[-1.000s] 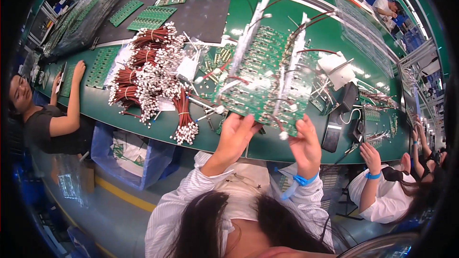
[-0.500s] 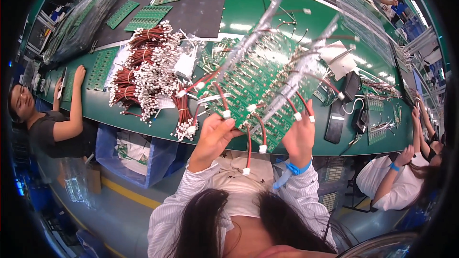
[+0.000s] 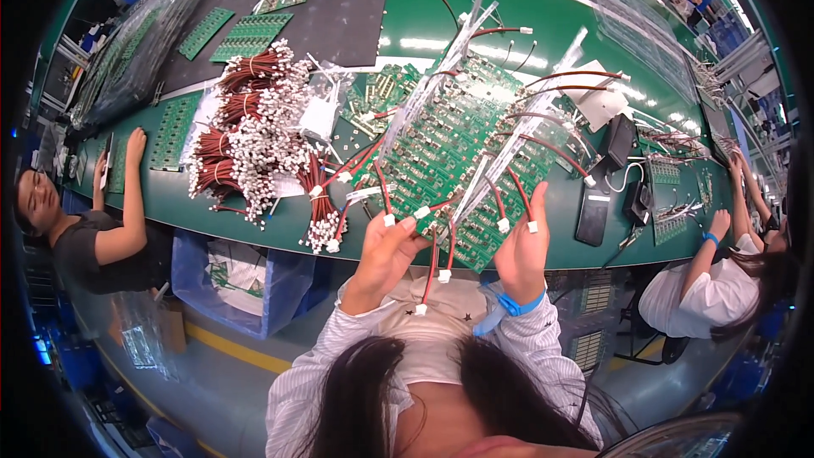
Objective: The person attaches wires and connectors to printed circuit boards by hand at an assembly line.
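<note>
A large green circuit board panel [image 3: 447,161] is held up tilted over the front of the bench, between my two hands. My left hand [image 3: 388,253] grips its near left corner, thumb on top. My right hand [image 3: 523,248] holds the near right edge, thumb up along the side and the other fingers partly hidden beneath. Two clear plastic strips [image 3: 524,137] run across the panel. Red and dark wires with white connectors [image 3: 558,151] stick out from it on both sides, and a few hang over the near edge.
Bundled red-wire cables [image 3: 254,131] with white plugs are heaped left of the panel. Small green boards [image 3: 379,95] lie behind. A black phone [image 3: 593,218] rests at right. Below the bench stands a blue bin [image 3: 284,293]. Co-workers sit at both sides.
The panel, blurred by motion before, now shows sharply and sits a little farther left at its near end. Its loose wires have swung to new positions. Both hands keep hold of it.
</note>
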Available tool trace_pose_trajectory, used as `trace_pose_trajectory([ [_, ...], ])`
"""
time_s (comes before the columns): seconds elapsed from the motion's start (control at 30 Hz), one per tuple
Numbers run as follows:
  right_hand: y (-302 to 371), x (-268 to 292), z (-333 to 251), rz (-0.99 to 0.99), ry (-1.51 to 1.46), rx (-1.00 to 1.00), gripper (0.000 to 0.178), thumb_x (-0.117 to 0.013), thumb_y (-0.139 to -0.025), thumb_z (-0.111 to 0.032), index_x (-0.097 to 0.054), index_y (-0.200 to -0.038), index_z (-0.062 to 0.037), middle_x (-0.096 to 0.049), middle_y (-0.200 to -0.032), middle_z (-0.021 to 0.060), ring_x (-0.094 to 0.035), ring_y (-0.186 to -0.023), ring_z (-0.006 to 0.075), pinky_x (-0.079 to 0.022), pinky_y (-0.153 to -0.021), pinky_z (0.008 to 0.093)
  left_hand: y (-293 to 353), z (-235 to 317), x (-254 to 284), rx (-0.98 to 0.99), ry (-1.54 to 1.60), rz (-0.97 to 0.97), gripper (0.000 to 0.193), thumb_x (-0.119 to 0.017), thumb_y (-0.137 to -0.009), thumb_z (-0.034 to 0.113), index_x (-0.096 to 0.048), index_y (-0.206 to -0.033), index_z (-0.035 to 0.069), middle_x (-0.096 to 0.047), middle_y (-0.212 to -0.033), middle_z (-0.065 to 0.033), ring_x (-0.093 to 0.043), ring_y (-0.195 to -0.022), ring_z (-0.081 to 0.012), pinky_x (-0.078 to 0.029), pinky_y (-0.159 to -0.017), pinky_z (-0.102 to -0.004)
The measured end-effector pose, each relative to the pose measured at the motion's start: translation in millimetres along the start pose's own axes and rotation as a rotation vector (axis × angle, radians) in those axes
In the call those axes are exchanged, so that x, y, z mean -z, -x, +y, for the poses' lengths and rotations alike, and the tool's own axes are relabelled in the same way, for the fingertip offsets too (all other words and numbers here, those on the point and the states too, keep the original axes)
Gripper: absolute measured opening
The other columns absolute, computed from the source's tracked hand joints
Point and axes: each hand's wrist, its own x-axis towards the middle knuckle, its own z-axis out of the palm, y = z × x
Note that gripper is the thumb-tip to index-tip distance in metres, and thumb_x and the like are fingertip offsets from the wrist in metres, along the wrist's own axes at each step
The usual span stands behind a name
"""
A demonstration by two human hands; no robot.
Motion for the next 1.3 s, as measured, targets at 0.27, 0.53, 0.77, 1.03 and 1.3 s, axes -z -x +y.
trace_pose_trajectory([
  [0.27,33,55,-8,0.085,0.311,0.155,0.045,-0.031,-0.092,-0.033,-0.041,-0.117,0.0034,-0.046,-0.120,0.0150,-0.047,-0.109,0.0229,-0.038,-0.092,0.0337,-3,-1,8,-0.021,-0.090,0.083,0.031,-0.046,-0.082,0.009,-0.041,-0.112,-0.001,-0.052,-0.107,-0.0137,-0.054,-0.097,-0.0230,-0.047,-0.079,-0.0345],
  [0.53,87,64,-54,-0.091,0.622,0.184,0.045,-0.038,-0.087,-0.030,-0.054,-0.093,0.0122,-0.058,-0.092,0.0268,-0.060,-0.082,0.0328,-0.046,-0.079,0.0428,0,20,22,-0.125,-0.031,0.152,0.023,-0.045,-0.084,0.008,-0.045,-0.104,-0.003,-0.056,-0.100,-0.0129,-0.057,-0.090,-0.0200,-0.047,-0.079,-0.0358],
  [0.77,57,59,-10,-0.248,0.668,0.056,0.041,-0.041,-0.084,-0.027,-0.055,-0.088,0.0111,-0.058,-0.089,0.0242,-0.059,-0.081,0.0316,-0.046,-0.077,0.0392,28,35,30,-0.265,-0.099,0.257,0.026,-0.044,-0.083,0.008,-0.046,-0.106,-0.004,-0.055,-0.104,-0.0125,-0.056,-0.093,-0.0196,-0.046,-0.081,-0.0344],
  [1.03,26,117,28,0.011,0.657,0.118,0.046,-0.032,-0.083,-0.034,-0.054,-0.077,0.0057,-0.054,-0.062,0.0135,-0.052,-0.055,0.0212,-0.043,-0.053,0.0289,32,45,43,-0.305,-0.006,0.261,0.026,-0.048,-0.082,0.009,-0.050,-0.104,-0.003,-0.057,-0.101,-0.0119,-0.057,-0.092,-0.0200,-0.045,-0.082,-0.0371],
  [1.3,-16,226,19,-0.602,0.527,-0.122,0.056,-0.036,-0.085,-0.041,-0.050,-0.102,0.0101,-0.058,-0.079,0.0239,-0.057,-0.071,0.0280,-0.046,-0.060,0.0329,33,49,49,-0.333,-0.004,0.214,0.026,-0.048,-0.083,0.012,-0.050,-0.105,-0.003,-0.057,-0.101,-0.0111,-0.057,-0.091,-0.0180,-0.045,-0.082,-0.0356],
])
